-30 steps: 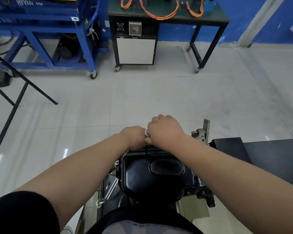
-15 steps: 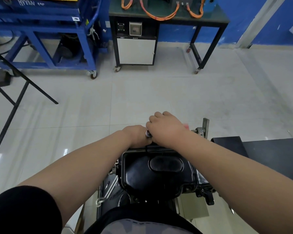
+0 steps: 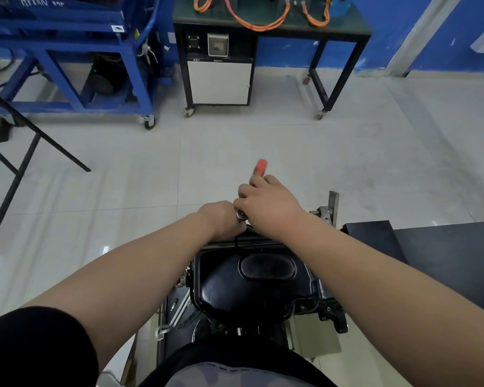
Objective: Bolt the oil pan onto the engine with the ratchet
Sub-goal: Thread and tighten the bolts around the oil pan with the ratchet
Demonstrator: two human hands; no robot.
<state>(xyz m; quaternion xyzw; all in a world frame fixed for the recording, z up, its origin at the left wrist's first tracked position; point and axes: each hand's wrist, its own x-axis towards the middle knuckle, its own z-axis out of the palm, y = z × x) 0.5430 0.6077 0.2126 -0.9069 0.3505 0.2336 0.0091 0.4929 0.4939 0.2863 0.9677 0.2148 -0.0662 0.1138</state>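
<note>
Black glossy pressed-metal oil pan (image 3: 252, 283) sits on top of the dark engine block (image 3: 331, 310), centre, between the forearms. Right hand (image 3: 266, 203) wraps the red-handled chrome ratchet (image 3: 260, 166) at the pan's far rim. Left hand (image 3: 221, 219) is curled beside the ratchet head; cannot tell what it holds.

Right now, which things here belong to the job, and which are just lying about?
In use: oil pan, engine, ratchet, right hand gripping it, left hand beside its head.
Just there: blue cart, workbench, orange cables, white cabinet.
</note>
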